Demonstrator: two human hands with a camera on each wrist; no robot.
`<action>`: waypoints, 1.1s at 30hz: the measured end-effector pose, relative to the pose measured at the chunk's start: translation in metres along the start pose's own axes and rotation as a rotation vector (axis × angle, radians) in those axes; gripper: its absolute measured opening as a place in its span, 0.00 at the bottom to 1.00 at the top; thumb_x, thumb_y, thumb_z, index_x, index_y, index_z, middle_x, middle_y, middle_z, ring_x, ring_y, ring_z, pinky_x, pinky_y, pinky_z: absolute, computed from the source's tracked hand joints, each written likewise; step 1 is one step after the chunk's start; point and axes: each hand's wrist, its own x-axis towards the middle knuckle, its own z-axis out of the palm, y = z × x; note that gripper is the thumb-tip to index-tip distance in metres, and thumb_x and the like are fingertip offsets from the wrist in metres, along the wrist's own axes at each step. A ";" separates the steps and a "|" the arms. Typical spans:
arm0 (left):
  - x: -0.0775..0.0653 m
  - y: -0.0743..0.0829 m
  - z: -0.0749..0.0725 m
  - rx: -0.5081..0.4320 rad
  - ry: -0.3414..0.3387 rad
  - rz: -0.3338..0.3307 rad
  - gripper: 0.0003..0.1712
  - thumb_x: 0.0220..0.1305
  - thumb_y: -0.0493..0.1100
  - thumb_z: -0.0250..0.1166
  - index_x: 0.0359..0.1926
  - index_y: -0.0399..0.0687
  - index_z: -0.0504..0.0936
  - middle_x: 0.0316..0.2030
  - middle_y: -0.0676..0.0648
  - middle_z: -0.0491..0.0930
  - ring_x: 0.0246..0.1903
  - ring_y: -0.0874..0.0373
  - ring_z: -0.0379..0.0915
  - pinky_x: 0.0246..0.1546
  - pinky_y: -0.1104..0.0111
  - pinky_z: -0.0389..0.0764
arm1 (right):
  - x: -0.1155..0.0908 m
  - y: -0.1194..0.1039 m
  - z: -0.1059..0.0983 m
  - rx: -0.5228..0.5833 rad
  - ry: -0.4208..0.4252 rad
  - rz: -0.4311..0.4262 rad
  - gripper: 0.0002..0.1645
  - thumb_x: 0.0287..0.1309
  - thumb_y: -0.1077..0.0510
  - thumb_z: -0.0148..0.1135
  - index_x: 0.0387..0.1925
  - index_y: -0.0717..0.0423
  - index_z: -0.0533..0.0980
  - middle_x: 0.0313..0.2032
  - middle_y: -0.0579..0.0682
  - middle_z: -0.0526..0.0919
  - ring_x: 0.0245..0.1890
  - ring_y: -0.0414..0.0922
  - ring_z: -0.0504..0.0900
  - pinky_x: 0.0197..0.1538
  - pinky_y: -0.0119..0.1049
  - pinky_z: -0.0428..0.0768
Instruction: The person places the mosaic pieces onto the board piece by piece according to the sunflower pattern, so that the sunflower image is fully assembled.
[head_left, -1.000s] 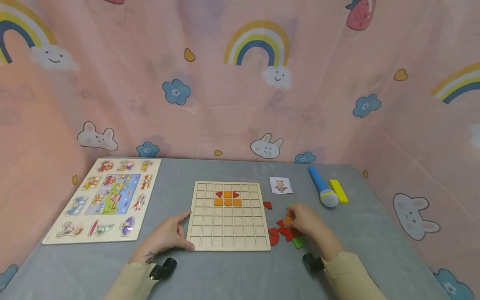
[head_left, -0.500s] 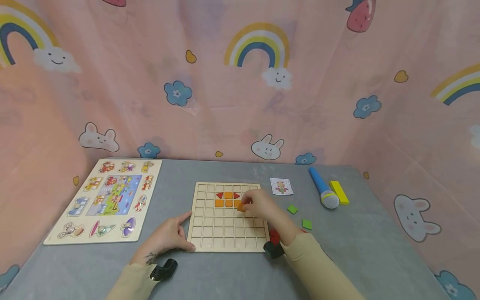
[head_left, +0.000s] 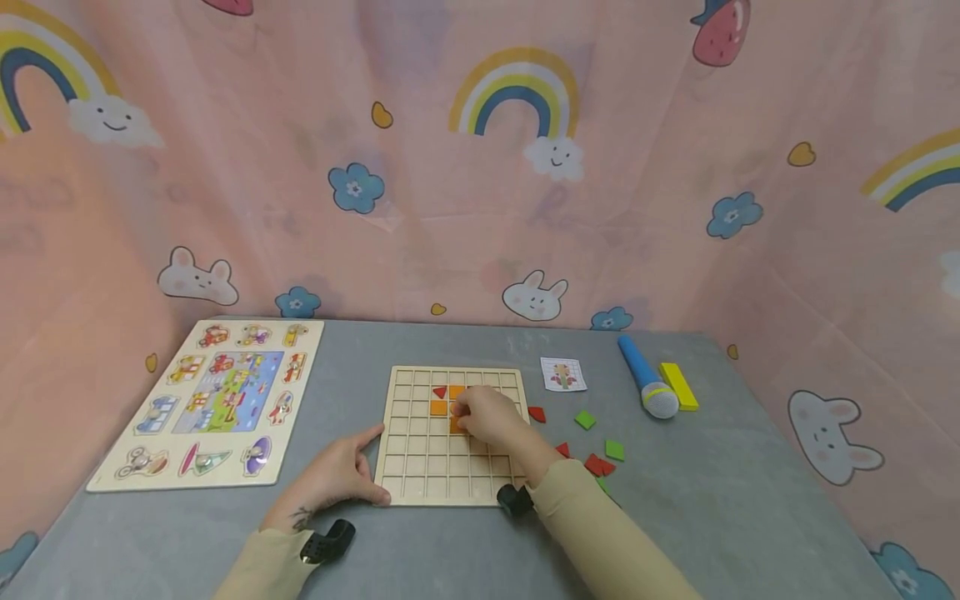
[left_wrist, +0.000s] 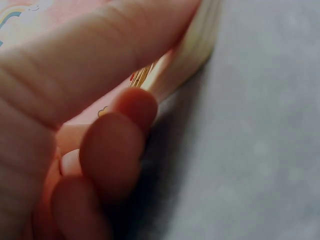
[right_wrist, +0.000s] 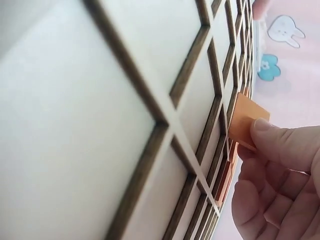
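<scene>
A wooden grid board lies in the middle of the table. My right hand is over its upper middle and pinches an orange square tile between thumb and fingers. In the right wrist view, the tile is tilted right at the grid's ridges. Orange squares and a red triangle sit in cells beside it; the right hand hides other laid pieces. My left hand rests at the board's left side, thumb and index finger spread along the edge.
Right of the board lie loose green squares and red pieces, partly behind the right arm. A small pattern card, a blue toy microphone and a yellow block lie farther back. A picture puzzle board occupies the left.
My right hand has picked an orange square from the loose pieces and carried it left onto the board, now just below the laid orange pieces. The left hand has stayed at the board's edge.
</scene>
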 end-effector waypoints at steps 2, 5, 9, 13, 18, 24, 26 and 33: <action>0.000 0.000 0.000 0.000 0.000 0.003 0.67 0.26 0.40 0.81 0.69 0.36 0.53 0.13 0.49 0.75 0.12 0.63 0.65 0.14 0.68 0.66 | 0.001 0.000 0.000 -0.011 0.001 0.009 0.04 0.52 0.63 0.64 0.32 0.54 0.81 0.34 0.47 0.81 0.33 0.42 0.76 0.41 0.37 0.75; 0.000 0.000 0.001 -0.002 -0.001 -0.002 0.67 0.26 0.40 0.81 0.69 0.37 0.53 0.14 0.49 0.75 0.12 0.63 0.65 0.14 0.68 0.66 | 0.001 -0.001 0.001 -0.035 0.004 0.020 0.08 0.52 0.62 0.65 0.36 0.54 0.83 0.38 0.49 0.82 0.38 0.44 0.79 0.43 0.39 0.76; -0.001 0.000 0.001 -0.005 -0.003 -0.022 0.67 0.27 0.40 0.81 0.70 0.38 0.53 0.14 0.49 0.75 0.12 0.63 0.64 0.14 0.69 0.65 | 0.000 -0.003 0.000 -0.068 0.005 0.022 0.11 0.52 0.61 0.65 0.39 0.53 0.84 0.39 0.50 0.81 0.38 0.44 0.79 0.42 0.39 0.77; -0.001 0.002 0.001 -0.020 -0.004 -0.036 0.66 0.27 0.40 0.81 0.70 0.39 0.53 0.14 0.48 0.75 0.12 0.63 0.64 0.15 0.69 0.65 | -0.006 0.000 -0.014 -0.033 0.023 0.029 0.13 0.54 0.60 0.64 0.43 0.55 0.82 0.39 0.51 0.79 0.37 0.46 0.77 0.39 0.40 0.76; -0.001 0.003 0.000 -0.028 -0.008 -0.035 0.66 0.28 0.39 0.80 0.70 0.40 0.53 0.14 0.48 0.74 0.13 0.62 0.64 0.15 0.69 0.66 | -0.029 0.025 -0.046 0.025 0.109 0.050 0.15 0.55 0.63 0.62 0.45 0.60 0.80 0.41 0.55 0.81 0.40 0.49 0.78 0.39 0.42 0.76; -0.002 0.004 -0.001 -0.008 -0.005 -0.042 0.66 0.28 0.39 0.80 0.70 0.40 0.53 0.14 0.48 0.73 0.13 0.62 0.64 0.15 0.69 0.65 | -0.073 0.078 -0.066 0.010 0.113 0.160 0.16 0.54 0.65 0.59 0.45 0.64 0.79 0.40 0.57 0.80 0.37 0.48 0.76 0.40 0.43 0.76; -0.003 0.004 -0.001 -0.005 -0.002 -0.045 0.66 0.28 0.39 0.80 0.70 0.40 0.53 0.14 0.48 0.73 0.13 0.62 0.64 0.15 0.69 0.65 | -0.086 0.093 -0.066 0.004 0.070 0.229 0.15 0.54 0.65 0.59 0.45 0.65 0.79 0.38 0.57 0.79 0.36 0.48 0.74 0.41 0.43 0.76; -0.002 0.004 -0.001 0.008 -0.005 -0.021 0.66 0.28 0.40 0.81 0.70 0.39 0.53 0.14 0.48 0.73 0.13 0.62 0.64 0.16 0.69 0.66 | -0.121 0.121 -0.057 -0.102 -0.058 0.383 0.09 0.51 0.65 0.64 0.37 0.62 0.81 0.33 0.51 0.81 0.34 0.46 0.77 0.41 0.45 0.77</action>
